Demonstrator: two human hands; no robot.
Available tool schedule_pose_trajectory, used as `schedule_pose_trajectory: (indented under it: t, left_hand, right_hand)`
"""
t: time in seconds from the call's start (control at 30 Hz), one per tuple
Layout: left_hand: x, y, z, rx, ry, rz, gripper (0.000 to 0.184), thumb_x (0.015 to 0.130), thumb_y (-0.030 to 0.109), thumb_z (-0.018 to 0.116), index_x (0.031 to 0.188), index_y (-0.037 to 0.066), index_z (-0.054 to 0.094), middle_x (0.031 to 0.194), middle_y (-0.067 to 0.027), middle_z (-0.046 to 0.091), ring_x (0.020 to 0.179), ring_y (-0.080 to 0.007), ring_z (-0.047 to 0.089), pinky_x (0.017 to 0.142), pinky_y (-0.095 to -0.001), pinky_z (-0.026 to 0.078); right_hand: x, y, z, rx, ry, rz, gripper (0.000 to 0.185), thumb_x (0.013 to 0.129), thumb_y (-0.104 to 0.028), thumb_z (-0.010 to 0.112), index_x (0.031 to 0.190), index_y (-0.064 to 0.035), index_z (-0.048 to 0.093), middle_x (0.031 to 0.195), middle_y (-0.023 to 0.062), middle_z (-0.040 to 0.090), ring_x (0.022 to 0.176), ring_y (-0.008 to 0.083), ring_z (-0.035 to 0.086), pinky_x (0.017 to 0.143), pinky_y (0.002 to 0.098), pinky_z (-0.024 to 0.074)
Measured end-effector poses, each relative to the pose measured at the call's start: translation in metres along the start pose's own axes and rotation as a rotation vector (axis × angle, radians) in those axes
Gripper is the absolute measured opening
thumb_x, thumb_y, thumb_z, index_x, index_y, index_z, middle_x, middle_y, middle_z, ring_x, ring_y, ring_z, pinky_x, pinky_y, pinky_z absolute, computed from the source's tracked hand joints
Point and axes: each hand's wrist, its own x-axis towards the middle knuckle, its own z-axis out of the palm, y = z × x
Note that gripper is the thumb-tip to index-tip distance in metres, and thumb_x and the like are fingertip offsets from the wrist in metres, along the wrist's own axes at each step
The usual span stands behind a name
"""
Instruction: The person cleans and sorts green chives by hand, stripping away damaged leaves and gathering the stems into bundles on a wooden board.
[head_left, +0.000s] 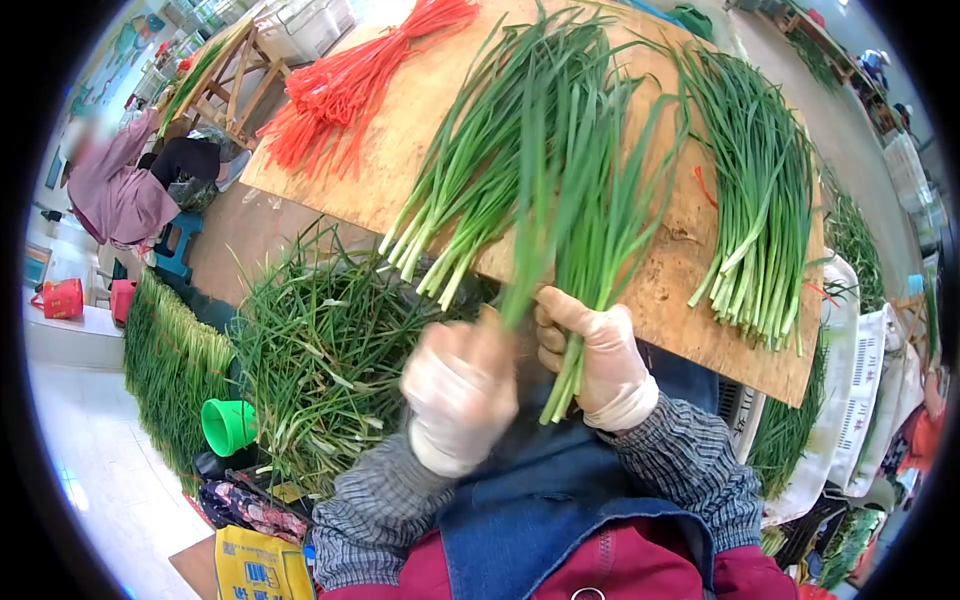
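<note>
My right hand point(595, 350), in a thin white glove, is closed around a bunch of garlic chives point(590, 240), with pale stem ends sticking out below the fist. Beside it, my gloved left hand point(460, 385) is smeared by motion, fingers curled around a few chive stalks point(525, 260) that point up and away. Beyond both hands, a loose heap of garlic chives point(500, 120) lies on the wooden board point(400, 190). Another pile of chives point(755, 190) rests at the board's right side. Red plastic ties point(365, 85) lie bundled at the far left.
Below the board's left edge sits a large mound of loose leaves point(310, 350). A green bucket point(228, 427) and stacked chives point(170, 360) are left of it. White crates point(855, 390) stand at the right. A co-worker point(125, 185) sits by a blue stool point(178, 245).
</note>
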Motion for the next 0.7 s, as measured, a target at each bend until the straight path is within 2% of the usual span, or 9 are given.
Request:
schedule_pose_trajectory:
  t: [0.03,0.07,0.13,0.17,0.2,0.27,0.43,0.53,0.7]
  left_hand:
    - [-0.008,0.010,0.001,-0.065,-0.038,0.032,0.040,0.063,-0.001,0.070,0.101,0.001,0.058,0.071,-0.0092,0.053,0.055,-0.0222,0.051,0.048,-0.0337,0.042]
    - [-0.015,0.016,0.000,-0.072,-0.087,0.037,0.040,0.066,0.000,0.070,0.104,0.001,0.057,0.075,-0.0098,0.056,0.061,-0.0202,0.054,0.051,-0.0309,0.044]
    - [-0.022,0.016,-0.002,-0.579,-0.057,-0.248,0.037,0.071,0.003,0.070,0.105,0.000,0.057,0.084,-0.0098,0.060,0.066,-0.0167,0.057,0.055,-0.0272,0.046]
    - [-0.025,0.017,-0.007,-0.891,-0.090,-0.637,0.031,0.079,0.010,0.067,0.105,-0.003,0.057,0.086,-0.0090,0.063,0.069,-0.0136,0.058,0.060,-0.0247,0.048]
    - [-0.016,0.018,-0.019,-1.166,-0.138,-1.063,0.029,0.082,0.015,0.063,0.102,-0.005,0.057,0.080,-0.0079,0.063,0.065,-0.0120,0.058,0.060,-0.0230,0.047]
    - [-0.019,0.001,-0.019,-1.265,-0.218,-1.178,0.021,0.081,0.011,0.064,0.099,-0.001,0.060,0.080,-0.0053,0.062,0.064,-0.0082,0.054,0.059,-0.0193,0.045]
    - [-0.005,0.012,-0.012,-1.109,-0.433,-1.077,0.015,0.080,0.008,0.062,0.091,-0.002,0.061,0.075,-0.0044,0.062,0.063,-0.0073,0.054,0.056,-0.0190,0.042]
    - [-0.006,0.015,-0.008,-1.142,-0.361,-1.112,0.013,0.080,0.007,0.062,0.088,-0.003,0.061,0.072,-0.0043,0.061,0.060,-0.0067,0.053,0.055,-0.0185,0.041]
    - [-0.017,0.021,-0.005,-1.101,-0.181,-1.159,0.011,0.081,0.007,0.061,0.086,-0.003,0.062,0.069,-0.0043,0.061,0.059,-0.0070,0.053,0.055,-0.0188,0.041]
  right_hand:
    - [0.001,0.003,0.000,-0.052,0.015,0.006,0.015,0.079,-0.010,0.063,0.089,-0.0003,0.057,0.069,0.0013,0.053,0.052,0.0087,0.045,0.045,0.0213,0.0356]
    - [0.003,0.005,0.000,-0.103,0.028,0.010,0.014,0.079,-0.009,0.063,0.089,-0.0006,0.058,0.069,0.0012,0.054,0.052,0.0089,0.046,0.045,0.0216,0.0368]
    - [0.003,0.006,-0.003,-0.009,0.015,0.030,0.012,0.077,-0.005,0.061,0.088,-0.0005,0.058,0.068,0.0013,0.056,0.051,0.0080,0.045,0.044,0.0216,0.0370]
    - [0.002,0.005,-0.005,0.018,-0.001,0.032,0.012,0.077,-0.004,0.061,0.088,-0.0004,0.058,0.069,0.0015,0.056,0.051,0.0077,0.045,0.044,0.0214,0.0371]
    - [0.000,0.004,-0.008,0.045,-0.015,0.036,0.012,0.077,-0.003,0.060,0.088,-0.0003,0.058,0.069,0.0017,0.057,0.050,0.0074,0.045,0.044,0.0212,0.0371]
    - [0.003,0.008,-0.015,0.011,-0.015,0.037,0.012,0.076,-0.003,0.061,0.087,-0.0001,0.059,0.070,0.0020,0.057,0.051,0.0072,0.045,0.044,0.0208,0.0367]
    - [0.000,0.012,-0.013,-0.008,-0.011,0.012,0.012,0.075,-0.003,0.062,0.086,0.0001,0.059,0.068,0.0020,0.057,0.051,0.0084,0.046,0.044,0.0210,0.0367]
    - [-0.003,0.011,-0.011,-0.106,0.065,-0.015,0.012,0.075,-0.003,0.063,0.086,0.0004,0.059,0.068,0.0032,0.057,0.050,0.0089,0.047,0.044,0.0211,0.0369]
    - [-0.002,0.016,-0.007,-0.015,0.125,-0.026,0.008,0.072,0.001,0.065,0.079,0.0017,0.060,0.059,0.0046,0.054,0.045,0.0115,0.048,0.041,0.0240,0.0378]
